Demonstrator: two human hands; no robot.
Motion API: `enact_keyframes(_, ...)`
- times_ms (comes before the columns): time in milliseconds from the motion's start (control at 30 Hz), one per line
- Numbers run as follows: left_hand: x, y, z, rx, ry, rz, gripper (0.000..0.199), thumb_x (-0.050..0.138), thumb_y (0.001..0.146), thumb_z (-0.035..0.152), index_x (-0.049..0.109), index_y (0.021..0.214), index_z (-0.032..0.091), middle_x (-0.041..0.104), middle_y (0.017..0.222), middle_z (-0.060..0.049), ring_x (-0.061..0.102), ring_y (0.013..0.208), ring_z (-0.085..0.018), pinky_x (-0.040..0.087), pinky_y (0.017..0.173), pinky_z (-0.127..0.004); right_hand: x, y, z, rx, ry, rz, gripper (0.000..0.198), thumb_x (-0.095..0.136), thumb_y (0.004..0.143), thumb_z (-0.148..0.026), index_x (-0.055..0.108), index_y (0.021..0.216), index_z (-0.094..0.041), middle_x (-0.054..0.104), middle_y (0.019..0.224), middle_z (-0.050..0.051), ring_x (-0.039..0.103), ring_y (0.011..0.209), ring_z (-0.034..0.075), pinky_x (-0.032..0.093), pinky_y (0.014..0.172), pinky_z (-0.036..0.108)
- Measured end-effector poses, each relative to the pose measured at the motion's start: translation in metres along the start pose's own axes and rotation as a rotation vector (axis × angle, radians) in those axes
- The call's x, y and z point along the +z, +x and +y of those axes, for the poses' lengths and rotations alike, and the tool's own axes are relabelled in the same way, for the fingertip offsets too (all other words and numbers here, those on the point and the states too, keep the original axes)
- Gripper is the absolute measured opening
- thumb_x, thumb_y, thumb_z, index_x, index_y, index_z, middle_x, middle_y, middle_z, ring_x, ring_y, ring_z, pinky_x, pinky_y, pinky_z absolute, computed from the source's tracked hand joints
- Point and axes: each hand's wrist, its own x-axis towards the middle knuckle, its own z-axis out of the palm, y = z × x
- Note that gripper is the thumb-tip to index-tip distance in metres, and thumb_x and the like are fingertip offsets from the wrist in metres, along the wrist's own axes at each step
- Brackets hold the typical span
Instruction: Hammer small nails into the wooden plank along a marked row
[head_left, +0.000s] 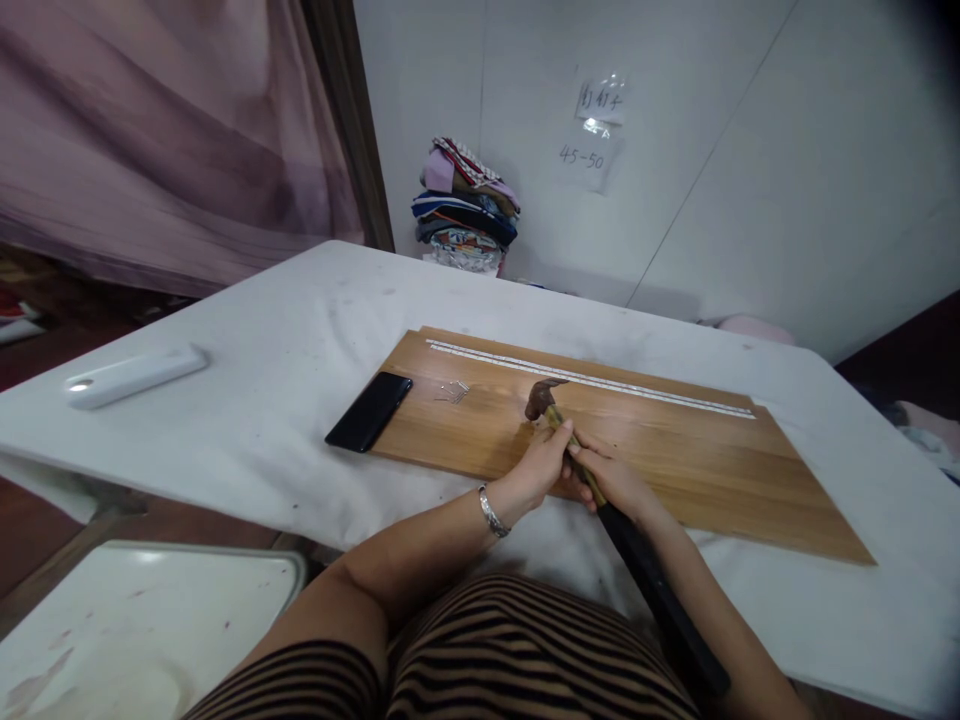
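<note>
Both hands are closed around the upper handle of a claw hammer (652, 580), just below its rusty head (538, 398). My left hand (546, 462) comes in from the left, a silver bracelet on its wrist. From the right, my right hand (611, 475) grips the same stretch of handle. The hammer slants over a wooden board (720, 460), its black grip end lying along my right forearm. Whether the head touches the board I cannot tell. A small pile of nails (453, 392) lies on the board, left of the hammer head.
Two white marked strips (600, 380) run along the board's far side. A black phone (370, 411) overlaps its left end. On the white-covered table (285, 300) lies a white oblong object (135, 374). Folded clothes (469, 210) are stacked by the wall. A white stool (150, 620) stands lower left.
</note>
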Motion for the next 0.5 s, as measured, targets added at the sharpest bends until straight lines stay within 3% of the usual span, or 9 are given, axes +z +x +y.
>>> enact_keyframes(233,0.0014,-0.0041,0.0042,-0.048,0.044,-0.017,0.038,0.049,0.094,0.053,0.046,0.076,0.02,0.04,0.042,0.008,0.039,0.034,-0.008,0.03,0.039,-0.02,0.0001,0.0022,0.004,0.022,-0.005,-0.004,0.051,0.06,0.081,-0.051,0.057,0.12,-0.019,0.059,0.067,-0.006,0.044,0.034,0.007,0.037,0.03,0.02)
enact_keyframes(500,0.0011,-0.0024,0.0036,0.01,0.023,-0.009,0.039,0.055,0.091,0.054,0.046,0.074,0.02,0.042,0.044,0.007,0.04,0.035,-0.007,0.029,0.039,-0.019,0.0011,0.0,-0.0007,0.013,-0.017,0.024,0.05,0.061,0.079,-0.051,0.057,0.118,-0.019,0.059,0.067,-0.006,0.045,0.035,0.007,0.037,0.029,0.02)
